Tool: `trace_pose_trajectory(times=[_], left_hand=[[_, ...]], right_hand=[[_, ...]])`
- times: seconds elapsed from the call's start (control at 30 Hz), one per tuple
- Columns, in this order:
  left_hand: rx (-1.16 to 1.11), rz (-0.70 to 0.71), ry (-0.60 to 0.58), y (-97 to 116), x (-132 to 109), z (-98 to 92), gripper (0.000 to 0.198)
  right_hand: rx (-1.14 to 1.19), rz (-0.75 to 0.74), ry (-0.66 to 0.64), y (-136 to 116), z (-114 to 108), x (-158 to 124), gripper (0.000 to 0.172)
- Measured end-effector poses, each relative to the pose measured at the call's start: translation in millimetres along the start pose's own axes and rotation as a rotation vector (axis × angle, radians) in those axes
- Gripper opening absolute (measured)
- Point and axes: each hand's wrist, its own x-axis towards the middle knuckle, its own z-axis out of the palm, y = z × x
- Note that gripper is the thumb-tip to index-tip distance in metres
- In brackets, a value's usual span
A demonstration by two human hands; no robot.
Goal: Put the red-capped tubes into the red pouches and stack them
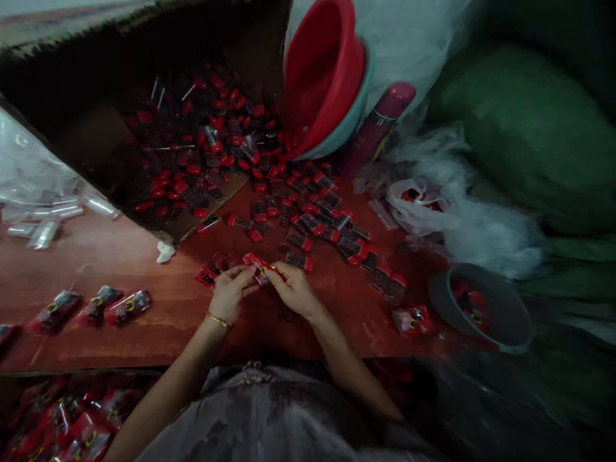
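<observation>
The bench (pixel 168 321) runs out of frame at left. The cardboard box (pixel 103 131) is cut off by the top edge, its depths lost in shadow. A red basin (pixel 315 83), also cropped, hides most of a turquoise basin (pixel 333 138). The left hand (pixel 230 292) and right hand (pixel 295 292) have fingers pinched nearly together on a red packet (pixel 260 269) between them, over the bench, its print blurred.

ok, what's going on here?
A person pinches a small red packet between the left hand and right hand. More packets lie by the left hand. Red-capped containers spill across the table from a cardboard box. Three filled packets lie farther left.
</observation>
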Motion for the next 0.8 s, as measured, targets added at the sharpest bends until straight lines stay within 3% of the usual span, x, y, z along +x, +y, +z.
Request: trace_pose_trajectory(times=[0.13, 0.23, 0.3, 0.4, 0.5, 0.57, 0.7, 0.8], left_hand=[[-0.011, -0.094, -0.063, 2, -2, 1.4, 0.040], [-0.029, -0.034, -0.003, 2, -1, 1.9, 0.040], [-0.046, 0.027, 0.042, 1, 1, 1.3, 0.041], [-0.073, 0.036, 0.056, 1, 2, 0.1, 0.041], [-0.096, -0.043, 0.029, 3, 2, -0.2, 0.041], [-0.108, -0.091, 0.014, 5, 2, -0.1, 0.040], [-0.110, -0.126, 0.007, 7, 2, -1.9, 0.038], [-0.118, -0.126, 0.015, 9, 4, -4.4, 0.037]], right_hand=[[-0.024, 0.015, -0.048, 2, -7, 1, 0.031], [0.048, 0.026, -0.057, 2, -8, 0, 0.025], [0.017, 0.045, 0.021, 2, -8, -1, 0.028], [-0.357, 0.108, 0.193, 4, -9, -2, 0.033], [-0.769, 0.177, 0.181, 9, -12, -3, 0.031], [-0.854, 0.137, 0.098, 14, -15, -8, 0.030], [-0.778, -0.097, -0.028, 30, -31, -31, 0.037], [-0.735, -0.106, 0.097, 39, -44, -52, 0.034]])
